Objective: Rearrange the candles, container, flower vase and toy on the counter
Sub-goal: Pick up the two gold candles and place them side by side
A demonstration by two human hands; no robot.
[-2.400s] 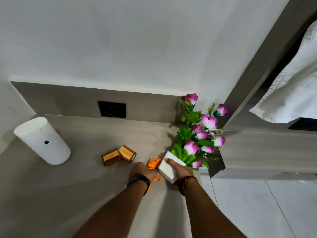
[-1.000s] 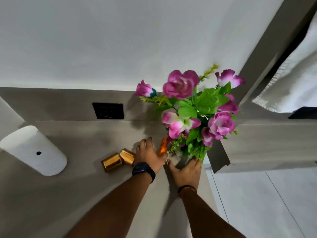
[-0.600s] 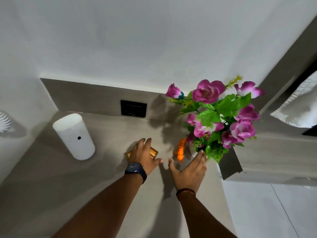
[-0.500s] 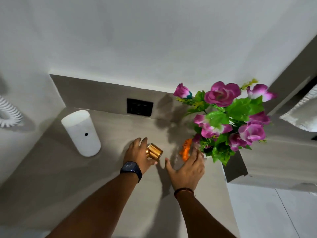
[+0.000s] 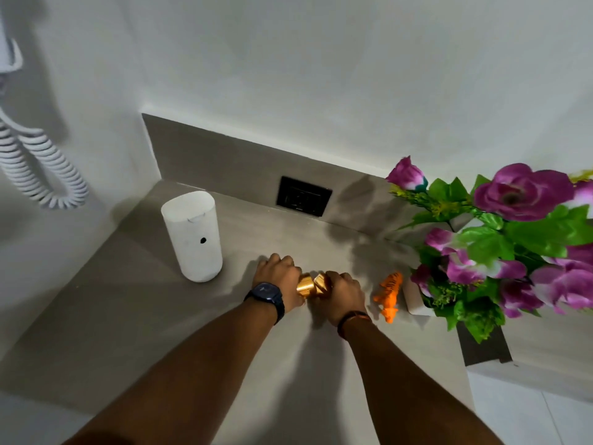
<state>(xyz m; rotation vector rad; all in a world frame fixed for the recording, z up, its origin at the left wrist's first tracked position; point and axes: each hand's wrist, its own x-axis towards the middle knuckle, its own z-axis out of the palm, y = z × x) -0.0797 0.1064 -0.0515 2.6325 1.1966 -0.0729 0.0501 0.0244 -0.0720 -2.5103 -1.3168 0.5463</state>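
Note:
Two gold candles lie on the grey counter (image 5: 128,316) between my hands. My left hand (image 5: 278,277) is closed on the left candle (image 5: 305,288). My right hand (image 5: 342,292) is closed on the right candle (image 5: 322,281), which is mostly hidden by my fingers. An orange toy tiger (image 5: 389,293) lies just right of my right hand. The white flower vase (image 5: 414,298) with pink flowers (image 5: 519,194) stands upright at the counter's right edge. A white cylindrical container (image 5: 195,236) stands upright at the back left.
A black wall socket (image 5: 303,195) sits in the grey backsplash behind the hands. A coiled white cord (image 5: 38,162) hangs on the left wall. The counter ends at the right beside the vase, with white floor tiles (image 5: 529,419) below.
The vase was stood upright at the right edge and let go. The toy now lies beside it. Both hands moved left and closed on the two gold candles.

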